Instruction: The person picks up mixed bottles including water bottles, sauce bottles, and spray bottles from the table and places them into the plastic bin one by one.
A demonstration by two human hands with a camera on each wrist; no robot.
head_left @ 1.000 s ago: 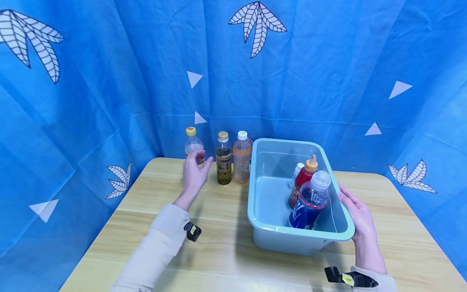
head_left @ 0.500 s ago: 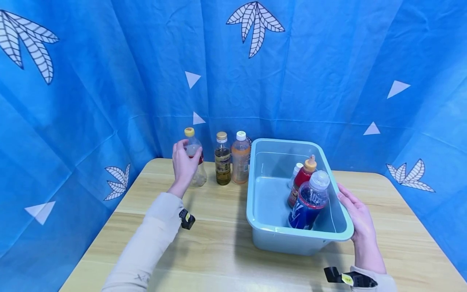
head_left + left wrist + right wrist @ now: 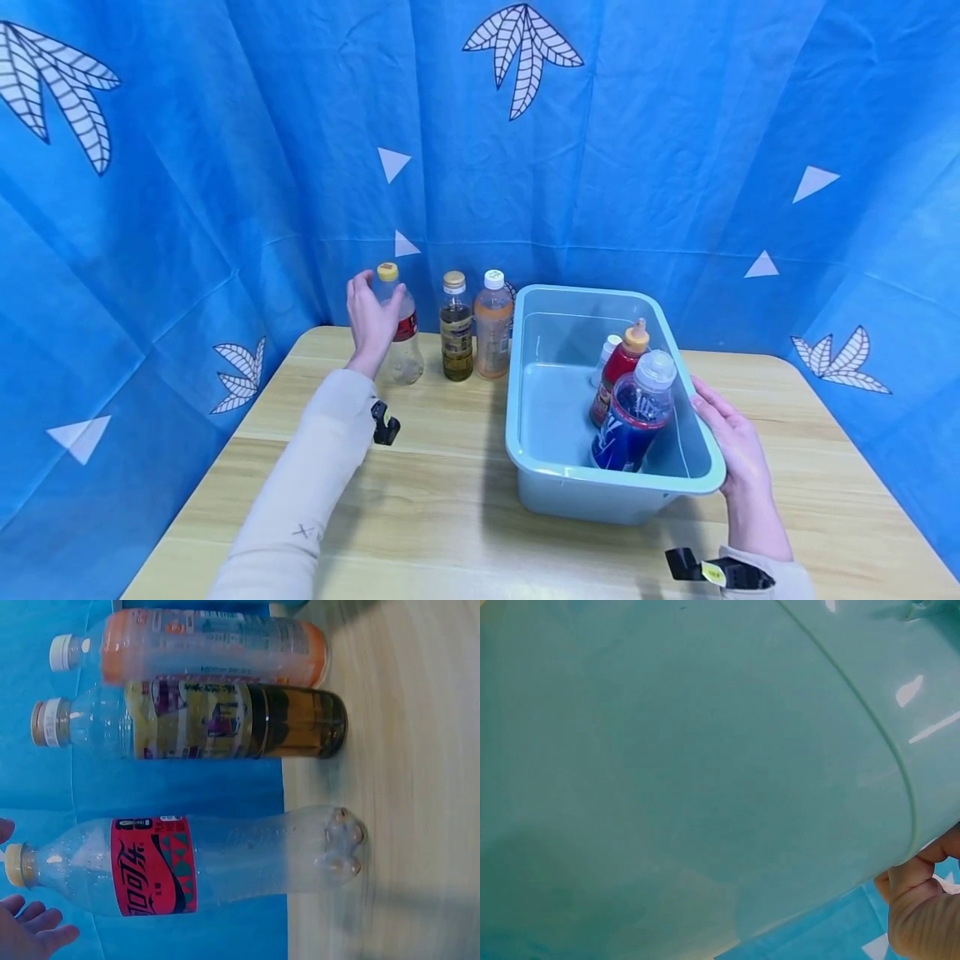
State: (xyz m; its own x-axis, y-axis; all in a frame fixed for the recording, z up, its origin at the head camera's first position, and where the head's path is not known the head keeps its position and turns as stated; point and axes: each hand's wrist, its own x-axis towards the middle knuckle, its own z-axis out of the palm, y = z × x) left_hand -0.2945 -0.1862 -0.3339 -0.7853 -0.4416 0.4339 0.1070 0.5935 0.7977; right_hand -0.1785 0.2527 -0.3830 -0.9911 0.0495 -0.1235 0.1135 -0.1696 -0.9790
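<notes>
A clear cola bottle (image 3: 407,357) with a red label and yellow cap stands upright at the table's far left. My left hand (image 3: 369,323) is raised around its upper part, thumb and fingers spread on either side. In the left wrist view the fingertips (image 3: 66,934) lie beside the cap with a gap between. My right hand (image 3: 738,446) holds the right rim of a light blue plastic tub (image 3: 577,497), fingers curled at the edge in the right wrist view. Inside the tub are a blue-labelled bottle (image 3: 630,429), a red squeeze bottle (image 3: 624,362) and a small white-capped bottle (image 3: 607,354).
Between the cola bottle and the tub stand a bottle of brownish liquid (image 3: 457,337) and an orange-tinted bottle (image 3: 493,329) with a white cap. A blue curtain (image 3: 637,167) hangs behind the wooden table (image 3: 435,508).
My left hand has moved left and a little up along the cola bottle, from in front of it towards its cap, with the fingers spread. My right hand has stayed at the tub's rim.
</notes>
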